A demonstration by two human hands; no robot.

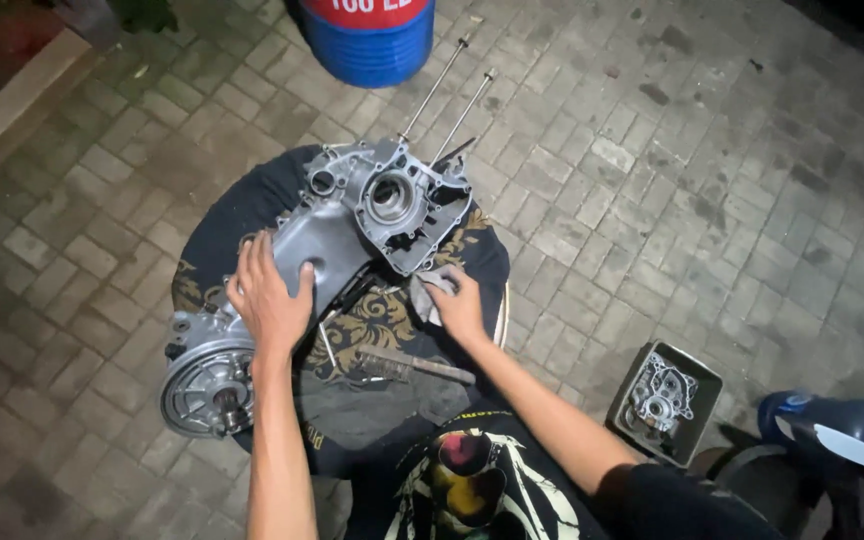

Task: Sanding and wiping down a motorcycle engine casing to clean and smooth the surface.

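We are steadying a long grey engine case [322,260] that is lying across a round worktop [202,240] covered with a dark cloth patterned in gold. The case is overhanging the near left edge, where its round finned end [202,385] is sticking out over the brick paving [652,200], so our left hand [270,300] is pressing flat on its middle, fingers spread and open, which seems to be keeping it from tipping or sliding. Our right hand [460,308] is closing its grip on a grey rag [430,292], pushing it against the case's lower edge below the round bore [390,195], as if wiping there. A brush [412,365] is lying on the cloth near us, within easy reach. Two long studs [449,95] are pointing away from the case's far end toward a blue drum [367,40]. To our right, a small tray [697,375] on the paving is holding another metal part [660,392], set apart from the work.
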